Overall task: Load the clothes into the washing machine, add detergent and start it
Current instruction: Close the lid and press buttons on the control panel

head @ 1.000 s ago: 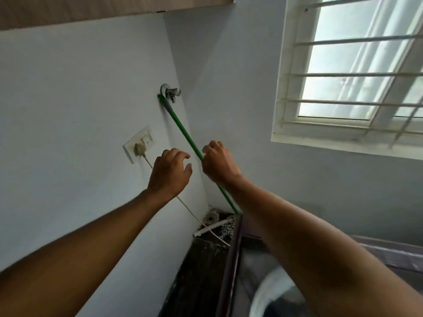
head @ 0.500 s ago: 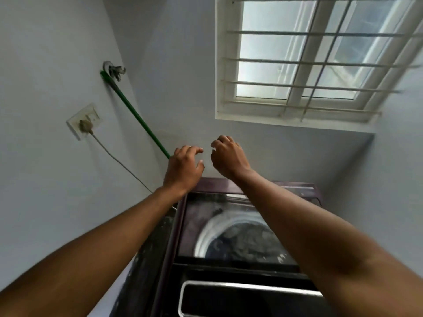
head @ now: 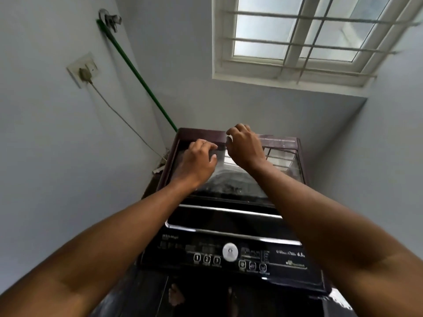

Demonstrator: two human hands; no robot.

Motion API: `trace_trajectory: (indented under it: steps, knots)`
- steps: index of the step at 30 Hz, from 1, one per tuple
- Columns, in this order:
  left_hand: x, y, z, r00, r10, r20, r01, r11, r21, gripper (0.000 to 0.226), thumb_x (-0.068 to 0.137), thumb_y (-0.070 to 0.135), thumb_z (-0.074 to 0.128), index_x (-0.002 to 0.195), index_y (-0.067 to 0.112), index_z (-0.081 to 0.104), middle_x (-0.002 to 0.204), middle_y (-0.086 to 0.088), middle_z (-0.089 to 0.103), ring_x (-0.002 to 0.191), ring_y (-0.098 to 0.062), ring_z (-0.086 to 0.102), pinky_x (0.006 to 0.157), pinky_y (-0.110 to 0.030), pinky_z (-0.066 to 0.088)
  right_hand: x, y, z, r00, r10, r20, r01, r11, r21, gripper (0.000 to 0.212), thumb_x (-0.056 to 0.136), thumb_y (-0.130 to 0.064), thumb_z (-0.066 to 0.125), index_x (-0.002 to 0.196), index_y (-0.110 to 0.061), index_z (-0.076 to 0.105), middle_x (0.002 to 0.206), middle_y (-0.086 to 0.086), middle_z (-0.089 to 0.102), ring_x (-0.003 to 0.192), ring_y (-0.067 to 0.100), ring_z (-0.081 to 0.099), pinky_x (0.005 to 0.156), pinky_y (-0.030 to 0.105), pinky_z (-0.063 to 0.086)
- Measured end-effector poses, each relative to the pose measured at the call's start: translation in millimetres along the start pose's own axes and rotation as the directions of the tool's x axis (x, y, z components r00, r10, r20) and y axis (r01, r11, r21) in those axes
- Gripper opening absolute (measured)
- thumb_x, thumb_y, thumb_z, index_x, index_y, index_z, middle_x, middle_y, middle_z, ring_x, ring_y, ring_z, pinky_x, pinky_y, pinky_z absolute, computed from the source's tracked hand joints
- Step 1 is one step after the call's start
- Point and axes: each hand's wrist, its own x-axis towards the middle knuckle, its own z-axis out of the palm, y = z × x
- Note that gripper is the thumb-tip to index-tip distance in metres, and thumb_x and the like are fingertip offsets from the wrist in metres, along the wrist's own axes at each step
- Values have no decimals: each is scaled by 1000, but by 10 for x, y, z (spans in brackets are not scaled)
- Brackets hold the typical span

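Observation:
A dark maroon top-loading washing machine (head: 286,141) stands in the corner, its glass lid (head: 283,161) down. Through the glass I see a pale drum rim and something dark inside; what it is I cannot tell. My left hand (head: 196,163) hovers over the lid's left half with bent fingers and holds nothing. Just to its right, my right hand (head: 246,147) is curled into a loose fist above the lid's rear edge, also holding nothing. The black control panel (head: 272,257) with a round white knob (head: 230,251) and several buttons lies below my forearms.
A green hose (head: 137,72) runs from a wall tap (head: 109,18) down behind the machine. A plug sits in a wall socket (head: 83,69), its cord trailing to the machine's left rear. A barred window (head: 297,37) is above. Walls stand close on both sides.
The view has tipped down from the wall and tap to the whole machine top. Both hands came down from near the hose to just above the lid.

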Motion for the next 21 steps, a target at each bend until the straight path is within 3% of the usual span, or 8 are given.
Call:
trace_trajectory:
  steps: [7,13,17,21]
  knots:
    - [-591,20,-18,999,-39,33,39,999,13,26,88,23,64,114,19,68,116,-4,63,110,-24,55,96,-42,47,-673,-120,-17,997,38,68,-41,998,41,25,94,-20,51,105,-5,68,110,12,64,108,31,56,85,49,51]
    - [-1262,-89,53,988,-19,154,24,999,-31,23,88,20,64,110,18,69,114,-2,65,111,-24,57,97,-40,46,-1263,-309,109,988,90,123,-96,994,43,26,93,-17,51,110,-4,67,114,14,63,110,32,55,86,47,51]
    - [-1717,-206,-6,975,-9,220,17,999,-34,32,89,22,63,121,18,64,116,0,64,113,-20,56,98,-36,44,-1687,-576,202,985,96,141,-104,993,51,26,94,-15,50,110,-2,66,110,14,63,106,31,57,86,44,52]
    - [-2043,-344,-103,967,1,253,11,999,-45,43,91,22,63,133,16,55,121,0,62,116,-18,55,101,-42,46,-2060,-839,268,980,123,154,-134,989,62,24,94,-16,51,109,-3,65,109,14,61,106,31,56,82,43,52]
